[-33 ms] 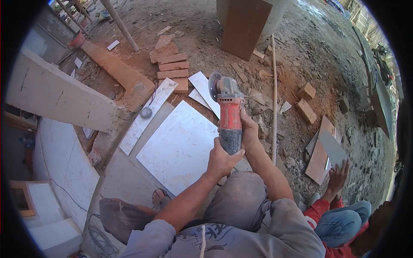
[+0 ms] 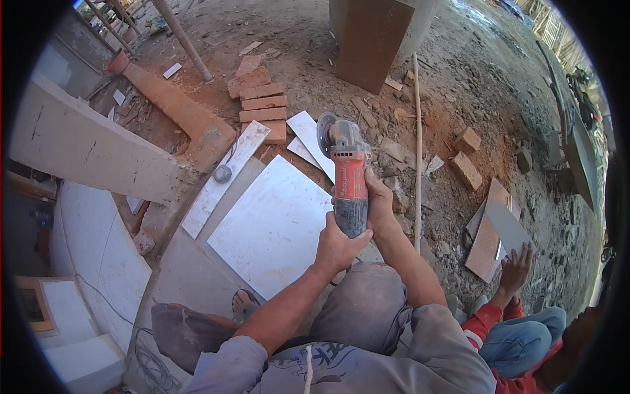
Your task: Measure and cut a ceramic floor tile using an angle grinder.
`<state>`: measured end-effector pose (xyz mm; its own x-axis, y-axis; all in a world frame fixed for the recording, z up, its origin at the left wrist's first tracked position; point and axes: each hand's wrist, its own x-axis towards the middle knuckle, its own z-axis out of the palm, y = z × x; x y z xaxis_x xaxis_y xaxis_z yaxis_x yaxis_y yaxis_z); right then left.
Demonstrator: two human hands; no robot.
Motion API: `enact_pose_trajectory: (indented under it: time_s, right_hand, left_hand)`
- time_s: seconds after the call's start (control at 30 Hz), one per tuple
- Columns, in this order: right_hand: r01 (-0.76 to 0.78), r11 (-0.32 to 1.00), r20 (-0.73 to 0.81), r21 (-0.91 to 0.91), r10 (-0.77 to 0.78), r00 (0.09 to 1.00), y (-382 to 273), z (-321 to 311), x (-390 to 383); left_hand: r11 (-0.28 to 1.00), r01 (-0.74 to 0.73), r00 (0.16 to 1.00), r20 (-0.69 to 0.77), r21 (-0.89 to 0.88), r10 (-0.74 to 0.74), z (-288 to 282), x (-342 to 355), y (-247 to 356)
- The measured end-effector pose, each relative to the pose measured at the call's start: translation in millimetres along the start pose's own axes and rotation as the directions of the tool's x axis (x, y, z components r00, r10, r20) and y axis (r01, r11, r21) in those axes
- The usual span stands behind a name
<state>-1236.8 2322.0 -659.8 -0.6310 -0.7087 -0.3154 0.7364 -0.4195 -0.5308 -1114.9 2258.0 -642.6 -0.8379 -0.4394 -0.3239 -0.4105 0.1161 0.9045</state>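
Note:
Between my two hands I hold a red and black angle grinder (image 2: 351, 180), its disc (image 2: 325, 133) at the far end, tilted to the left. My left hand (image 2: 338, 246) is closed round the dark rear end of the body. The fingers of my right hand (image 2: 379, 203) wrap the right side of the body, and some are hidden behind it. Below and left of the grinder lies a large white tile (image 2: 272, 226), apart from the disc. A narrow white strip (image 2: 226, 177) with a small round grey object (image 2: 222, 173) on it lies alongside.
Bricks (image 2: 264, 103) are stacked beyond the tile, beside cut white strips (image 2: 312, 141). A long pole (image 2: 419, 151) lies on the rubble to the right. At the lower right, another person's hand (image 2: 516, 269) touches a grey tile piece (image 2: 506, 226). A cable (image 2: 149, 358) coils at lower left.

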Motion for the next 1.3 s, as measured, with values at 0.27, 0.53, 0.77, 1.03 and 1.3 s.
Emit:
enact_pose_trajectory:
  time_s: [0.27, 0.53, 0.77, 1.03, 1.3]
  right_hand:
    - [-0.027, 0.993, -0.072, -0.119, 0.018, 0.997, 0.5, -9.3, 8.6]
    - [-0.101, 0.963, 0.270, -0.249, 0.169, 0.948, 15.6, -21.8, -21.4]
    - [-0.093, 0.936, 0.177, -0.340, 0.161, 0.971, 17.8, 4.9, -12.3]
    - [-0.088, 0.578, -0.105, -0.812, 0.003, 0.994, 27.4, -18.5, 47.1]
    - [-0.012, -0.057, -0.012, -0.998, 0.004, 1.000, 97.0, -34.9, 126.1]
  left_hand:
    - [0.997, 0.082, 0.996, 0.030, 0.015, -0.082, 2.0, 7.4, -4.8]
    - [0.778, 0.036, 0.932, 0.302, -0.628, 0.200, -14.0, 12.4, -14.5]
    - [0.856, 0.213, 0.784, 0.605, -0.471, 0.138, -53.8, 37.8, -25.6]
    - [0.938, 0.266, 0.960, -0.146, 0.224, -0.237, -91.5, 39.8, -133.0]
    - [0.610, 0.634, 0.772, -0.417, 0.474, -0.479, -176.7, 49.5, -225.0]
